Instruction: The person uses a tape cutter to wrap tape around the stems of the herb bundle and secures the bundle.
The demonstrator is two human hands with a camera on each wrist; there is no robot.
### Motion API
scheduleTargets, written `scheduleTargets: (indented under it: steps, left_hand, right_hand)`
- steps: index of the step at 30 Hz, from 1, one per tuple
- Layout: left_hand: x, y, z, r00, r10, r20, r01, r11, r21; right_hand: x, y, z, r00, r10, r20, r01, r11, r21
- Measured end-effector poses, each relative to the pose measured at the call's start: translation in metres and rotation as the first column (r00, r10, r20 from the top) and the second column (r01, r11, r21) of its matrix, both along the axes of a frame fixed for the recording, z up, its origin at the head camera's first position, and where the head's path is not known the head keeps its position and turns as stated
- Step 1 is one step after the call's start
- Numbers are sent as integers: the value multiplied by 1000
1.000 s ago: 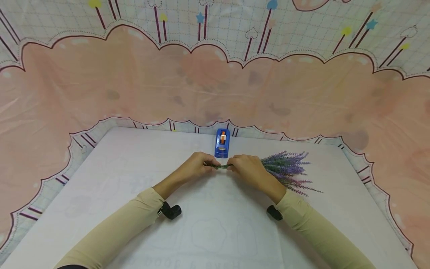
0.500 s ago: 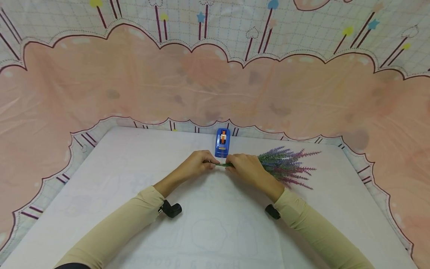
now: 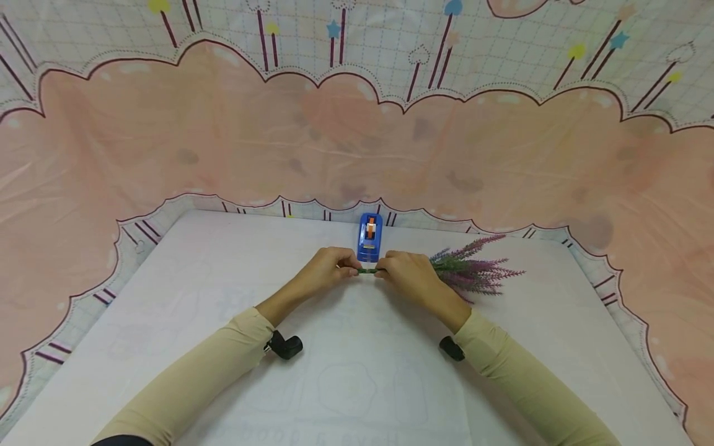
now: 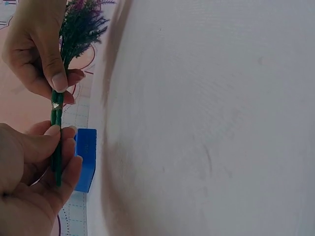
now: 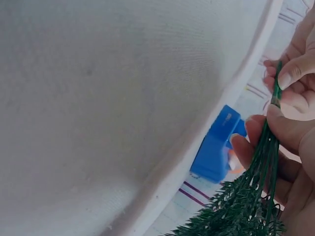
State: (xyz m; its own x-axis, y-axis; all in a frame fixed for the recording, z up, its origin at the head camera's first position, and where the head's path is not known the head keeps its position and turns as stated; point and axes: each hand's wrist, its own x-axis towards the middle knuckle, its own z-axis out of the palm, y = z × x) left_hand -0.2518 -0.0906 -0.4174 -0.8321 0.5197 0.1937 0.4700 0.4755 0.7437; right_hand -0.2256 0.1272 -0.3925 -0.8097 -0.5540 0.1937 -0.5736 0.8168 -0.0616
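Observation:
A bunch of artificial lavender (image 3: 480, 272), with purple-pink and some bluish heads, points to the right in the head view. My left hand (image 3: 330, 267) pinches the green stem ends (image 4: 57, 162) between thumb and fingers. Closer to the blooms, my right hand (image 3: 411, 277) grips the same stems, thumb on top. Between the two hands a shiny band of clear tape (image 4: 56, 105) wraps the stems. Just beyond the hands stands a blue tape dispenser (image 3: 369, 238) with an orange hub. Part of the stems lies hidden under the right hand.
A white-covered table (image 3: 357, 371) lies beneath both arms. Behind it hangs a pink and white patterned cloth (image 3: 312, 142). Each wrist carries a small black camera, such as the left wrist camera (image 3: 286, 345).
The bunch has turned about its stems, so pinker heads now face up and fewer blue ones show. Both hands have risen slightly, staying on the stems.

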Motion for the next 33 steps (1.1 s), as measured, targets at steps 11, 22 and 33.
scheduleTargets:
  steps: [11,22,33]
  left_hand:
    - [0,-1,-1,1000,-9,3,9,1000,-10]
    - [-2,-3,0,1000,6,-17,-7,999,-34]
    - [-4,-2,-1,992,-3,-124,-5,998,-65]
  right_hand:
    - [-4,-2,2,1000,-11,29,11,1000,19]
    - [-6,-2,-1,997,-28,67,29,1000,-7]
    - [-8,1,2,1000,-7,8,7,1000,-2]
